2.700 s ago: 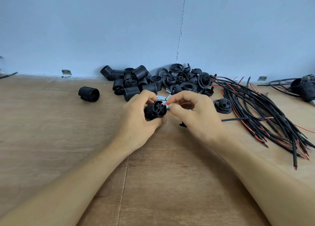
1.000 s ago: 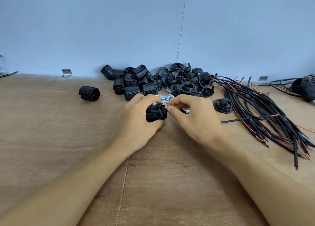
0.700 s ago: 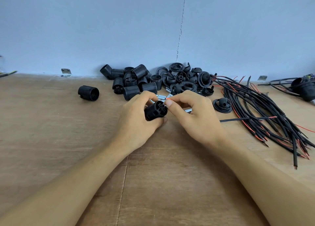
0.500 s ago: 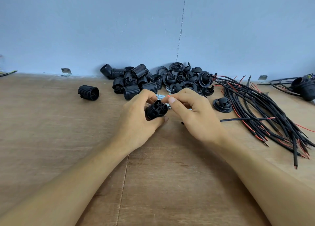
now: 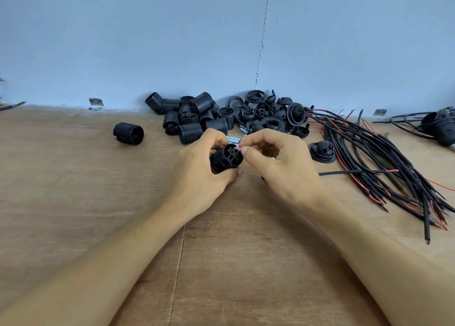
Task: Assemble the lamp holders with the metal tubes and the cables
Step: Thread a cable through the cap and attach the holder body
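My left hand (image 5: 197, 173) grips a black ribbed lamp holder (image 5: 225, 158) just above the wooden table, its terminal end turned toward my right hand. My right hand (image 5: 280, 163) pinches the thin red wire end (image 5: 237, 148) of a cable at the holder's terminal face. The rest of that cable is hidden behind my right hand. Short metal tubes (image 5: 233, 138) lie just behind my fingers.
A pile of black ribbed holders (image 5: 194, 119) and a pile of black caps (image 5: 268, 114) sit against the blue wall. One holder (image 5: 128, 133) lies alone at the left, one cap (image 5: 322, 151) at the right. A bundle of black and red cables (image 5: 384, 158) spreads at the right. An assembled holder (image 5: 440, 126) lies far right.
The holder has turned a little in my left hand, its terminal face now showing. My right fingers have stayed at that face with the red wire end.
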Demonstrator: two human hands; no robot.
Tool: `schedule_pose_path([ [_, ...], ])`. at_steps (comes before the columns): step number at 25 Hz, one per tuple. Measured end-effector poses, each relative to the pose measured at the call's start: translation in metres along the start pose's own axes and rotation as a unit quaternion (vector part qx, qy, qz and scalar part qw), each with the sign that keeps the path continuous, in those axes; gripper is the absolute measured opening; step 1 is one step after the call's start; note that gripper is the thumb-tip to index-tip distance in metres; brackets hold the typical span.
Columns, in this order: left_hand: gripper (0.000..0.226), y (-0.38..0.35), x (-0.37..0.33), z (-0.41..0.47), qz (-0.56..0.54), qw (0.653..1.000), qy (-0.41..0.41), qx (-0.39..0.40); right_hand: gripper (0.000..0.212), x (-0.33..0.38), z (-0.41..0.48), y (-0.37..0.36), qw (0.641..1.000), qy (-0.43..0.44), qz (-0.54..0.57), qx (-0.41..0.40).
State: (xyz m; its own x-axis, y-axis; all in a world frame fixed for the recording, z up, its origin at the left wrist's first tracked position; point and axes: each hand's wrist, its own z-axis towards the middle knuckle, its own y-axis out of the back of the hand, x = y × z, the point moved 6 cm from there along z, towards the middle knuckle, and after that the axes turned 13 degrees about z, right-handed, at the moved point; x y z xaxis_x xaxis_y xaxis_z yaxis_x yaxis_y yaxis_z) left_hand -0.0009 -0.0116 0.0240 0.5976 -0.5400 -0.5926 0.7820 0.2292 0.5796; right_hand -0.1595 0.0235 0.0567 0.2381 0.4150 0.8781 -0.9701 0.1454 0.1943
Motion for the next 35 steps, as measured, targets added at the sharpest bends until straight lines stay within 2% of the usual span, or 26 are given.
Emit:
schedule_pose_path([
  [17, 0.046, 0.0023, -0.0016, 0.0002, 0.041, 0.997, -0.050, -0.040, 0.010, 0.0077, -0.0028, -0.0014, 0.995, 0.044, -0.086, -0.006],
  [26, 0.048, 0.0032, -0.0039, -0.0008, 0.063, 0.995, -0.063, -0.044, 0.011, 0.0086, -0.0010, -0.0062, 0.968, 0.143, -0.204, 0.021],
  [35, 0.044, 0.0030, -0.0084, -0.0009, 0.074, 0.994, -0.063, -0.043, 0.011, 0.0084, -0.0012, -0.0087, 0.965, 0.131, -0.226, 0.003],
])
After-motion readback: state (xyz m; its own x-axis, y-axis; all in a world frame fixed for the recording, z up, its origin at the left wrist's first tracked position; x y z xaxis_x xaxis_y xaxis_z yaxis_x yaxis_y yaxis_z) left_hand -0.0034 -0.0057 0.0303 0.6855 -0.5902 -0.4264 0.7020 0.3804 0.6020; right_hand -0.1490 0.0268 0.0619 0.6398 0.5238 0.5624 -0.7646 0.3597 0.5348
